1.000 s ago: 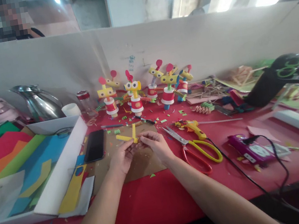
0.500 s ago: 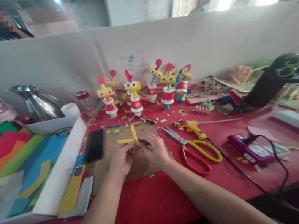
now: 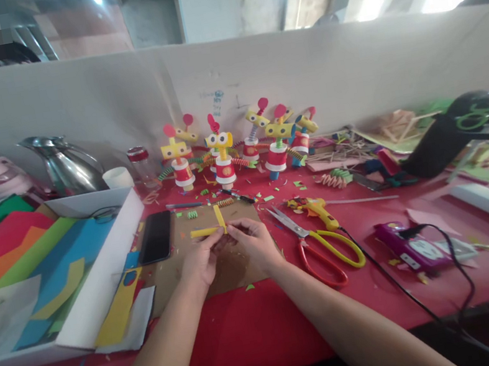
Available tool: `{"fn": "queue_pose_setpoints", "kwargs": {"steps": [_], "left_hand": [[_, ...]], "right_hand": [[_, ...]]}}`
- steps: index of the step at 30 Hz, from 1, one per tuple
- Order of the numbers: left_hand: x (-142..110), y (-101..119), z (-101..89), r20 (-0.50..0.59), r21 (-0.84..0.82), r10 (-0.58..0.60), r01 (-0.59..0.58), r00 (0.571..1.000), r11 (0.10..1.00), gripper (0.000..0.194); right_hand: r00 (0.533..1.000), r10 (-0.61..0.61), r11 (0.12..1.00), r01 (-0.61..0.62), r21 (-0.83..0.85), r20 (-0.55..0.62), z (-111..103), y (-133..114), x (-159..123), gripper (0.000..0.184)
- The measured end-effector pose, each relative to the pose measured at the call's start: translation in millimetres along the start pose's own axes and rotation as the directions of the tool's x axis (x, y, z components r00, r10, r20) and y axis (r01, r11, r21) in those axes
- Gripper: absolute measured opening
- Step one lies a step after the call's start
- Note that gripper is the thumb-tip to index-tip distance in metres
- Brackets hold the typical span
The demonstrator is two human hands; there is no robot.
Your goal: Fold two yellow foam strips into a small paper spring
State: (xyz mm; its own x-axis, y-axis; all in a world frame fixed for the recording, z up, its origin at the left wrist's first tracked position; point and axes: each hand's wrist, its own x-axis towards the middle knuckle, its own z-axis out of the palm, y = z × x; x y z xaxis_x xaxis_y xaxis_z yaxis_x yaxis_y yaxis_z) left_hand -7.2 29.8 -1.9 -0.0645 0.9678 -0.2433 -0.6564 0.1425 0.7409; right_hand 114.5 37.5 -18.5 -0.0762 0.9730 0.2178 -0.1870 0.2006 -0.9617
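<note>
Two yellow paper strips [image 3: 219, 215] meet at a corner between my fingertips, one pointing away from me and the other to the left. My left hand [image 3: 201, 257] pinches them near the join. From the other side, my right hand [image 3: 253, 241] grips the same corner, thumb and fingers closed; its fingers partly hide the join. Both hands hover over a brown cardboard mat [image 3: 235, 266]. Scissors [image 3: 311, 240] with one red and one yellow handle lie to the right of my right hand. A black phone [image 3: 156, 237] rests to the left of the mat.
Several paper-cup figures [image 3: 224, 161] stand at the back. On the left is a white box [image 3: 100, 278] of coloured paper. A yellow glue gun [image 3: 320, 212], a purple power strip [image 3: 414, 249] with its cable, and a tilted black container [image 3: 431, 140] occupy the right side.
The strips have turned in my fingers, from a narrow V to roughly a right angle. Both hands stay close together over the mat. The person in the background shifted left.
</note>
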Motion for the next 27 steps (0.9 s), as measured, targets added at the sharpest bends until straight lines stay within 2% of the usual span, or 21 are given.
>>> {"fn": "queue_pose_setpoints", "kwargs": {"steps": [5,9,14,17,21,27], "left_hand": [[1,-2,-4.3,-0.010,0.012,-0.033,0.033,0.999,0.999,0.018],[0,-2,-4.5,0.014,0.016,-0.041,0.041,0.999,0.999,0.014],[2,5,-6.9,0.085,-0.048,-0.105,0.109,0.991,0.993,0.012],[1,9,-9.1,0.169,-0.042,-0.107,0.116,0.980,0.992,0.014],[-4,12,-8.6,0.271,-0.024,-0.053,0.062,0.961,0.998,0.026],[-9,15,-6.4,0.338,0.060,0.004,-0.026,0.941,0.998,0.050]], "right_hand": [[0.980,0.197,0.949,-0.189,0.253,-0.005,-1,-1,1,0.017],[0.967,0.255,0.906,-0.247,0.344,0.022,-3,-1,2,0.019],[0.943,0.264,0.860,-0.325,0.394,0.203,-6,-9,3,0.027],[0.951,0.176,0.919,-0.251,0.304,0.253,-7,-14,3,0.030],[0.967,0.038,0.988,-0.075,0.136,0.253,-11,-19,3,0.025],[0.941,-0.127,0.982,0.164,-0.094,0.313,-17,-22,6,0.026]]}}
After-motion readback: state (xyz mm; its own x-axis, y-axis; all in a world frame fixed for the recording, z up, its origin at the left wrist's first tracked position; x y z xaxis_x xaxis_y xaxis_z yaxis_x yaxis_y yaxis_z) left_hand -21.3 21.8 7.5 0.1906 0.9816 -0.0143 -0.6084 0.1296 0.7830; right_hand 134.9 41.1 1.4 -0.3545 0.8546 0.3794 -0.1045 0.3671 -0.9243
